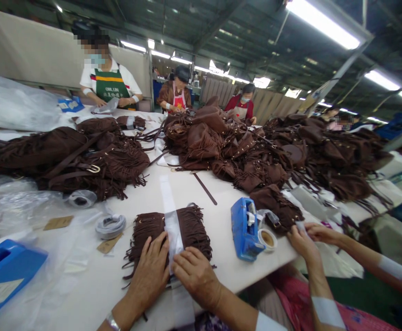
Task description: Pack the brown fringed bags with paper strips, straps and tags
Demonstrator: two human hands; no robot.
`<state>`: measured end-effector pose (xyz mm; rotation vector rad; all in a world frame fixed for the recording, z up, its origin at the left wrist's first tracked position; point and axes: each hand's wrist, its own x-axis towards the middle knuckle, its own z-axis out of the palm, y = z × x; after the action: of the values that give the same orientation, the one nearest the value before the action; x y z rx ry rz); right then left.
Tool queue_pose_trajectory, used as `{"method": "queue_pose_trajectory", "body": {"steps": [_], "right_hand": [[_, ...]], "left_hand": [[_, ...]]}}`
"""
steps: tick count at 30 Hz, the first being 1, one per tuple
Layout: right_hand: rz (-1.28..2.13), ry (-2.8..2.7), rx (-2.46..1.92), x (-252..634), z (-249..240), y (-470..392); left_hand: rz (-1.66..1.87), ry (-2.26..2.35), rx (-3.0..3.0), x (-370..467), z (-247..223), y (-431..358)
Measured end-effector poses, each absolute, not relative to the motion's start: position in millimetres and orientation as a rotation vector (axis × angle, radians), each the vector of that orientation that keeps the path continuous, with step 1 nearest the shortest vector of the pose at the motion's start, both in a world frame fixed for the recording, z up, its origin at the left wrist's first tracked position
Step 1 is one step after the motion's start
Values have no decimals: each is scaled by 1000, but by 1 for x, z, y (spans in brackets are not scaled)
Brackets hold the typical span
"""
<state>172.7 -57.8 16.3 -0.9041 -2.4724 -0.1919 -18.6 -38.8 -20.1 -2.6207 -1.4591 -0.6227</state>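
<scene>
A dark brown fringed suede-like piece (190, 227) lies flat on the table in front of me. A translucent whitish strip (175, 234) runs lengthwise across its middle and past both its edges. My left hand (152, 264) rests on the piece left of the strip, fingers stretched out and fingertips by the strip's edge. From the right, my right hand (197, 278) lies over the strip and the near edge of the piece, its fingers lying flat and slightly bent. Both thumbs are mostly hidden.
A blue tape dispenser (244, 230) and a tape roll (267, 239) stand at right, near a co-worker's hands (306, 239). Brown fringed bags (214, 138) are heaped behind. Another blue dispenser (8, 280), clear plastic (21, 202) and a coiled grey roll (110, 226) lie left.
</scene>
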Motion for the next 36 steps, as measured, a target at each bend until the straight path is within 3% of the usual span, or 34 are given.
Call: {"method": "queue_pose_trajectory", "body": {"steps": [23, 36], "right_hand": [[-283, -2562, -814, 173, 30, -53], [-281, -2643, -818, 179, 15, -51]], "left_hand": [[-774, -1574, -2670, -15, -13, -35], [-789, -1530, -2718, -16, -9, -33]]}}
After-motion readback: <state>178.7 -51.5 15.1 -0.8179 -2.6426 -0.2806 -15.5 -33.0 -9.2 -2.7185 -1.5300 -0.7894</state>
